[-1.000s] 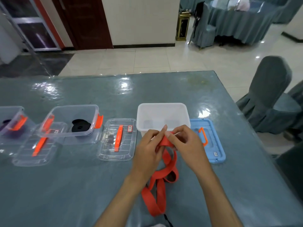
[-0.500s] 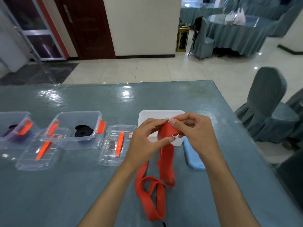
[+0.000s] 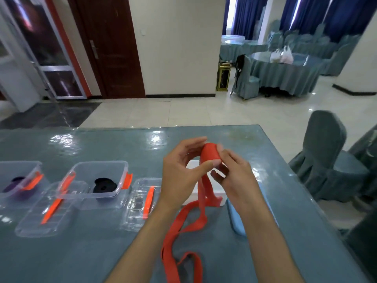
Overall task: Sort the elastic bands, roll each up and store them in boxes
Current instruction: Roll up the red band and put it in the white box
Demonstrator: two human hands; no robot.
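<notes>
I see my left hand and right hand pinching the rolled start of the flat orange elastic band, its loose tail trailing down toward me across the blue-grey worktop.

Dark wooden door at 11 o'clock, cream tiled floor — blue curtains, draped round table at 1 o'clock.

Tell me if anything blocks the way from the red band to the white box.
Nothing visible does. Both hands hold the red band right above the white box, which shows no lid; the loose tail trails over the table.
</notes>
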